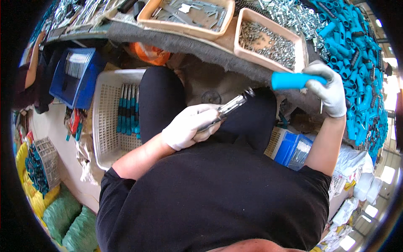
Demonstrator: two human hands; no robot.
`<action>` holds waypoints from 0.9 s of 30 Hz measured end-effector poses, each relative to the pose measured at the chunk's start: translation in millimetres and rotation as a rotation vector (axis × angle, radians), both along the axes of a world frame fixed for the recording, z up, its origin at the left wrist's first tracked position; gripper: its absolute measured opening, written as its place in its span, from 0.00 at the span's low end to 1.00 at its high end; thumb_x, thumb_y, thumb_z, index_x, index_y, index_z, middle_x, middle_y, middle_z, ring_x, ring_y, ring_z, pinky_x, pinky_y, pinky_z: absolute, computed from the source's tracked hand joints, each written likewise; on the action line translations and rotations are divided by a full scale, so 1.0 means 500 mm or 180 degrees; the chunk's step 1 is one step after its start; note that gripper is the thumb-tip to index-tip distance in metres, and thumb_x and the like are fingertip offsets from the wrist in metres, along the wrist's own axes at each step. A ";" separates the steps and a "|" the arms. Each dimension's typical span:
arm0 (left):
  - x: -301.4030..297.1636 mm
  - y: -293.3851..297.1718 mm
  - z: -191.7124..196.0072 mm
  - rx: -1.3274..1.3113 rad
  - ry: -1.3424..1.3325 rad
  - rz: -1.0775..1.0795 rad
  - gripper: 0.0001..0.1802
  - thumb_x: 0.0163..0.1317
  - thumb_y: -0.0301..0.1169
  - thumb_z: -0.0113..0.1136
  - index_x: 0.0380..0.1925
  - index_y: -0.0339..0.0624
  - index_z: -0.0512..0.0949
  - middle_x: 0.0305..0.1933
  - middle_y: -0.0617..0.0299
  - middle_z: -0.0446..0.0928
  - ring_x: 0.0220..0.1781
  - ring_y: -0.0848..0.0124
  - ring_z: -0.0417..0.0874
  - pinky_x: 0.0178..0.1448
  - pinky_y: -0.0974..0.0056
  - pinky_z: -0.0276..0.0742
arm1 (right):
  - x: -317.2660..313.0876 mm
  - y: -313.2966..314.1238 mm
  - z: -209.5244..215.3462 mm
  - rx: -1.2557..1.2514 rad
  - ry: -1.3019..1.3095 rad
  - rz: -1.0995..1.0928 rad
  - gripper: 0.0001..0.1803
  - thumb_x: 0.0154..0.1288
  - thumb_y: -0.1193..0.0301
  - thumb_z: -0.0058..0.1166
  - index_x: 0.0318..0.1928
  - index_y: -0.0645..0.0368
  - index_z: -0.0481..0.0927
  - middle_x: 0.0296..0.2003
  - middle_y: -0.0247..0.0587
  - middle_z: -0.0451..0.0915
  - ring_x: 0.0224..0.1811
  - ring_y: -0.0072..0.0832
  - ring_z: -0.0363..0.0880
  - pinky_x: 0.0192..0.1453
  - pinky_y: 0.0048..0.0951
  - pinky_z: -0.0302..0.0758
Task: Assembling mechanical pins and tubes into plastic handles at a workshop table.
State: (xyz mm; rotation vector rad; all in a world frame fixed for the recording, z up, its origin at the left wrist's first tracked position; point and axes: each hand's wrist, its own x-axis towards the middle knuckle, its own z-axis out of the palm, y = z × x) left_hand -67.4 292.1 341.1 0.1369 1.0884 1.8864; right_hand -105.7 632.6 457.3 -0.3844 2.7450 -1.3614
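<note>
My gloved left hand [193,124] is closed around a slim metal mechanism [232,105] with a small spring at its upper end, held over my lap. To the right and higher, my gloved right hand [329,86] grips a blue plastic sleeve [289,80], a hollow tube lying almost level and pointing left. The tube and the metal piece are apart. Just beyond the right hand rises a large heap of similar blue sleeves [357,75]. What lies inside the left palm is hidden by the fingers.
On the bench edge stand a tray of small metal parts [247,51] and a tray of flat metal strips [144,17]. A white basket [100,122] of blue-handled tools is by my left leg. Blue crates [58,86] sit on both sides. Another person's arm [34,59] shows far left.
</note>
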 end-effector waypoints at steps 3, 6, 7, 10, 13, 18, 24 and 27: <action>0.021 0.002 -0.005 0.0090 -0.0155 0.0036 0.25 0.67 0.46 0.52 0.47 0.32 0.73 0.20 0.72 0.64 0.17 0.85 0.57 0.20 0.77 0.50 | 0.018 -0.045 -0.024 0.0113 -0.0522 0.0023 0.11 0.51 0.73 0.64 0.36 0.64 0.83 0.34 0.37 0.82 0.39 0.22 0.78 0.45 0.25 0.74; 0.039 -0.004 0.003 0.0040 -0.0139 0.0048 0.27 0.67 0.45 0.53 0.54 0.32 0.71 0.21 0.71 0.66 0.17 0.85 0.57 0.20 0.76 0.50 | 0.022 -0.080 -0.028 0.0232 -0.0717 0.0269 0.10 0.52 0.72 0.64 0.36 0.63 0.83 0.33 0.36 0.82 0.36 0.22 0.78 0.43 0.25 0.74; 0.046 -0.007 0.003 0.0002 -0.0145 -0.0083 0.27 0.67 0.44 0.52 0.56 0.33 0.70 0.22 0.71 0.66 0.17 0.85 0.57 0.20 0.76 0.50 | 0.022 -0.095 -0.026 0.0400 -0.0744 0.0462 0.09 0.53 0.72 0.64 0.35 0.62 0.84 0.32 0.36 0.82 0.35 0.22 0.78 0.42 0.25 0.74; 0.054 -0.008 0.015 -0.0221 -0.0037 -0.0346 0.24 0.70 0.42 0.48 0.58 0.37 0.69 0.23 0.70 0.67 0.17 0.85 0.57 0.19 0.76 0.51 | 0.031 -0.160 -0.046 0.0321 -0.0977 0.0928 0.09 0.56 0.68 0.63 0.33 0.60 0.84 0.28 0.35 0.81 0.32 0.20 0.78 0.39 0.23 0.73; 0.066 -0.018 0.007 -0.0143 -0.0182 -0.0219 0.24 0.70 0.43 0.49 0.60 0.40 0.70 0.22 0.71 0.66 0.17 0.85 0.57 0.20 0.76 0.52 | 0.039 -0.200 -0.047 0.0502 -0.1132 0.0703 0.07 0.55 0.70 0.62 0.30 0.62 0.83 0.26 0.34 0.80 0.30 0.20 0.77 0.37 0.23 0.73; 0.080 -0.021 -0.003 0.0032 -0.0322 -0.0096 0.24 0.70 0.44 0.49 0.57 0.39 0.71 0.23 0.69 0.68 0.16 0.84 0.58 0.19 0.75 0.53 | 0.054 -0.229 -0.058 0.0471 -0.1438 0.0588 0.11 0.59 0.65 0.61 0.31 0.61 0.83 0.24 0.35 0.79 0.28 0.18 0.75 0.36 0.24 0.72; 0.070 -0.029 -0.019 0.0141 -0.0418 -0.0031 0.22 0.71 0.45 0.48 0.55 0.41 0.72 0.22 0.69 0.68 0.16 0.83 0.59 0.19 0.74 0.53 | 0.054 -0.253 -0.078 0.0431 -0.1615 0.0326 0.10 0.60 0.66 0.60 0.31 0.61 0.83 0.23 0.32 0.78 0.26 0.17 0.73 0.32 0.22 0.70; 0.071 -0.031 -0.024 0.0242 -0.0676 0.0083 0.20 0.71 0.45 0.46 0.49 0.41 0.74 0.20 0.70 0.66 0.15 0.82 0.57 0.19 0.73 0.52 | 0.064 -0.260 -0.105 0.0262 -0.1284 0.0406 0.11 0.62 0.65 0.59 0.30 0.60 0.82 0.22 0.33 0.78 0.26 0.17 0.71 0.33 0.23 0.70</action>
